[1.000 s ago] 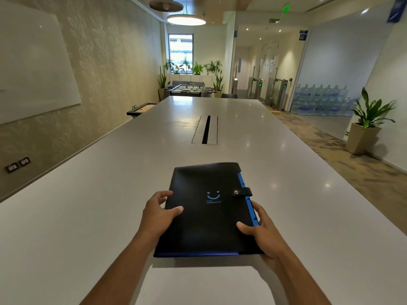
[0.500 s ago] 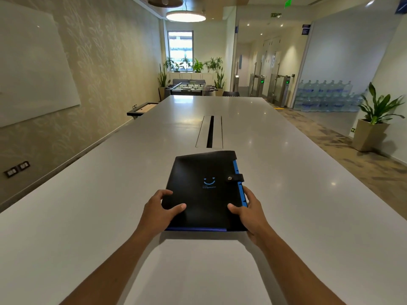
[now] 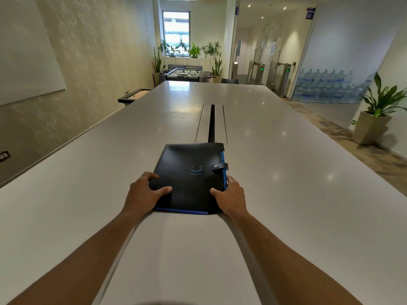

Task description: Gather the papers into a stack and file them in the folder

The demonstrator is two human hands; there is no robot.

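Head view, folder [image 3: 189, 179] between gripping fingers [image 3: 152, 175]

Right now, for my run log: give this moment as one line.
folder: closed, strap snapped, flat on table | left hand: gripping left edge | right hand: gripping right edge | loose papers: none visible

We have a long, pale, glossy counter [image 3: 275, 172] running away from us, with a narrow dark slot [image 3: 211, 123] set into its middle. One thing lies flat on it: a closed black folder [image 3: 191, 172] with blue edging and a snap strap, its far edge just reaching the slot.
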